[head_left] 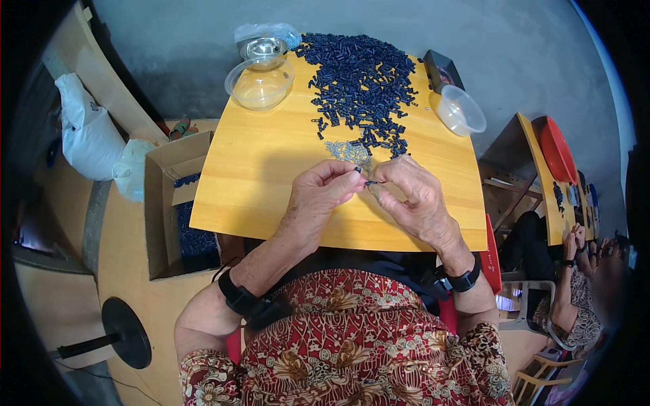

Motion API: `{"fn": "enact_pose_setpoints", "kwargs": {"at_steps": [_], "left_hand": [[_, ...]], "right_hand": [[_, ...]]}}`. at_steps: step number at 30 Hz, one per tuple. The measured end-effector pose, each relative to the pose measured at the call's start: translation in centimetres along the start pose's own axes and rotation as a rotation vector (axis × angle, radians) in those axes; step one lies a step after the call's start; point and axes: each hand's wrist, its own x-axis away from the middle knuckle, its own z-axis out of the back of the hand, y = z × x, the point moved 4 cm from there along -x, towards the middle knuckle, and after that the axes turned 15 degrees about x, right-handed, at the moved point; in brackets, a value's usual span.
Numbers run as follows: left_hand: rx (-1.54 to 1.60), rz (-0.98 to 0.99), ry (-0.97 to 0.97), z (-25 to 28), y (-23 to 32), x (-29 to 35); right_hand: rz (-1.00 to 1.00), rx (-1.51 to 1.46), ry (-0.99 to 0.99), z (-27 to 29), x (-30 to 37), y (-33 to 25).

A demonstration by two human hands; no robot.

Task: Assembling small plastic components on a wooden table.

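Note:
Over the near part of the yellow table (pixel 244 196), my two hands meet fingertip to fingertip. My left hand (pixel 321 193) pinches a small dark plastic piece (pixel 357 170) between thumb and forefinger. Just beside it, the fingers of my right hand (pixel 413 199) are closed on a thin dark piece (pixel 371 183), too small to name. Right behind my fingers lies a small heap of thin silvery metal pins (pixel 347 151). Beyond that, a large pile of small dark blue plastic pieces (pixel 362 74) spreads to the far edge.
A clear plastic bowl (pixel 261 91) stands at the far left, another clear tub (pixel 462 111) at the far right beside a dark box (pixel 441 71). Left of the table, a cardboard box (pixel 159 223) holds more dark pieces. A person (pixel 575 291) sits at another table on the right.

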Motion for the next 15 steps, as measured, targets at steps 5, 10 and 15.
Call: {"fn": "enact_pose_setpoints", "kwargs": {"at_steps": [5, 10, 15], "left_hand": [[-0.014, -0.025, -0.005, 0.39, -0.74, -0.22], [-0.031, -0.073, -0.013, 0.24, -0.60, -0.24], [-0.012, -0.048, 0.008, 0.24, -0.41, -0.19]], "right_hand": [[0.050, 0.092, 0.036, -0.45, -0.07, -0.56], [0.082, 0.142, 0.021, -0.89, 0.06, -0.58], [-0.008, 0.001, 0.027, -0.14, 0.11, -0.10]]}}
